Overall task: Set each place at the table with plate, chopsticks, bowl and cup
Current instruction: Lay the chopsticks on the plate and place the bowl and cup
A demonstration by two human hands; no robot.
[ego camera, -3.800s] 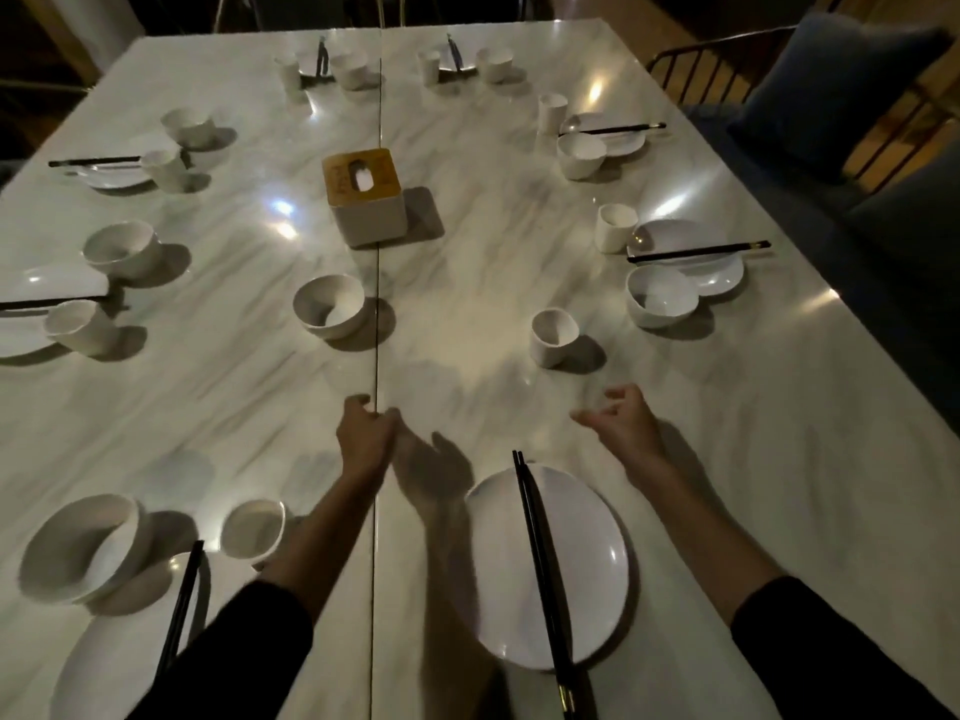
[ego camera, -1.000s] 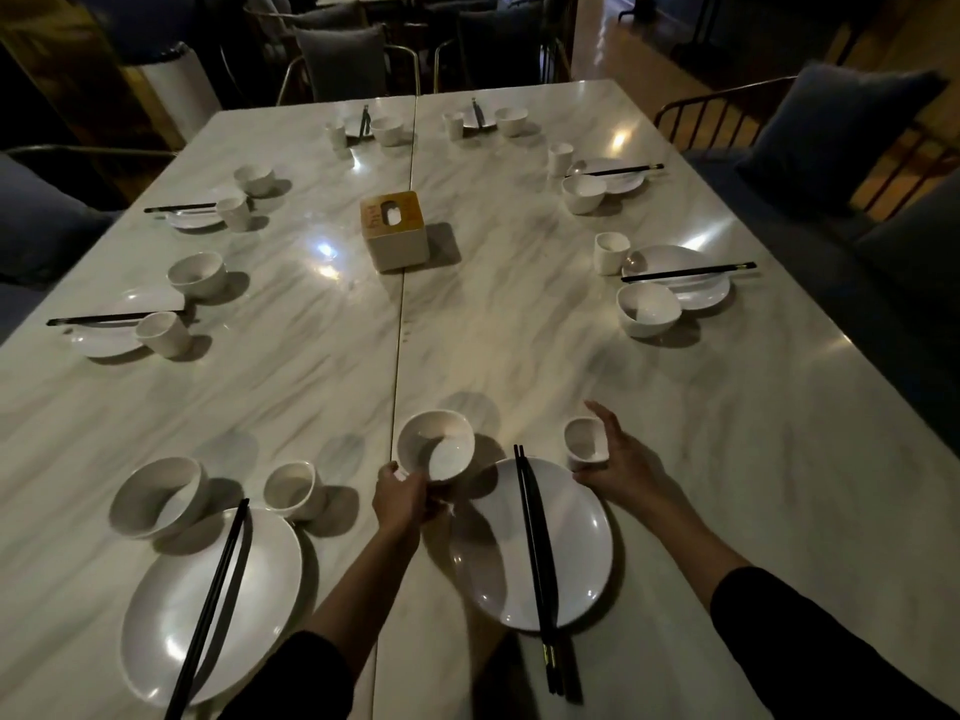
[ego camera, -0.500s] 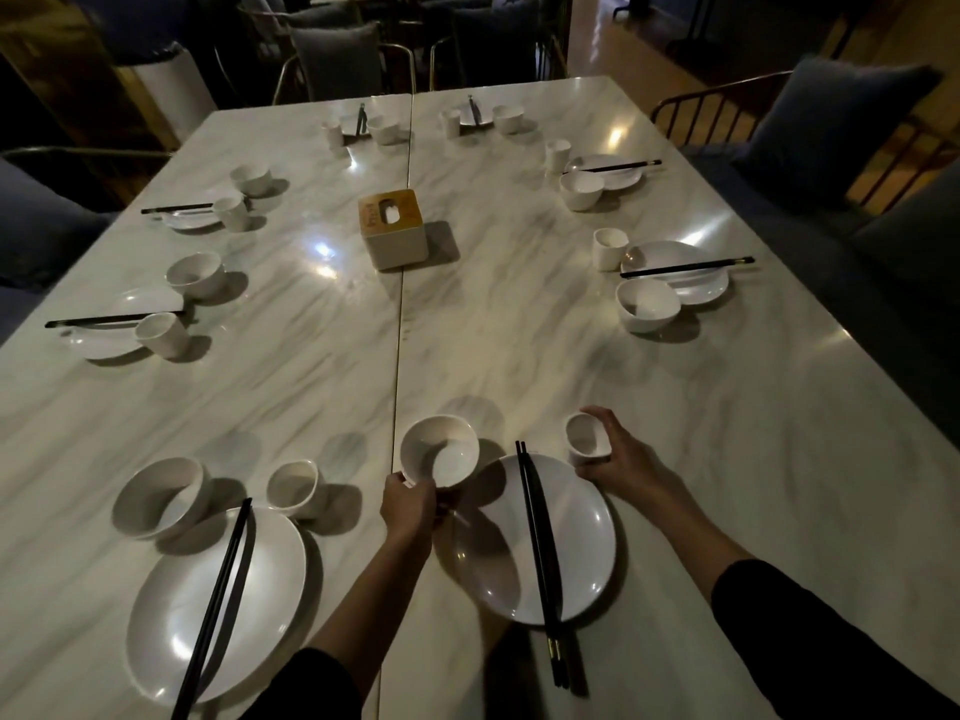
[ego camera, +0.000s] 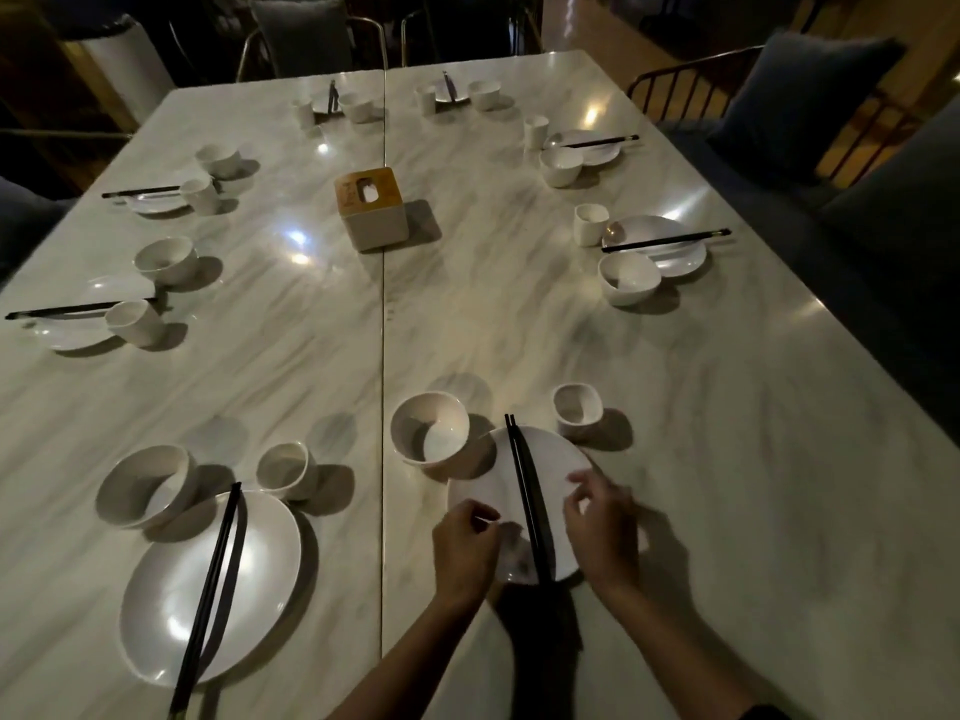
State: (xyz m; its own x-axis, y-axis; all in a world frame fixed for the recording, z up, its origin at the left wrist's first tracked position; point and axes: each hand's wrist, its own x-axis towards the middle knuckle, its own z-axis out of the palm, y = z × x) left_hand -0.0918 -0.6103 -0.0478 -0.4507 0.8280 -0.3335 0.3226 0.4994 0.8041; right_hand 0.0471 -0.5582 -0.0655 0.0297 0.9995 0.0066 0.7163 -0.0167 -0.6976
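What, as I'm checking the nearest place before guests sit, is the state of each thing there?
Plate: flat on the table, partly under both hands.
Chopsticks: paired, lying across the plate.
Bowl: upright, empty, untouched.
Cup: upright, empty, untouched.
Left hand: over plate's left edge, fingers curled, grip unclear.
Right hand: over plate's right edge, fingers curled, grip unclear.

Chopsticks (ego camera: pixel 527 501) lie on plate (ego camera: pixel 558 459); bowl (ego camera: pixel 428 428) behind-left; cup (ego camera: pixel 576 410) behind-right.

Glossy marble table (ego camera: pixel 519 324), glazed ceramic plate (ego camera: pixel 561 459)
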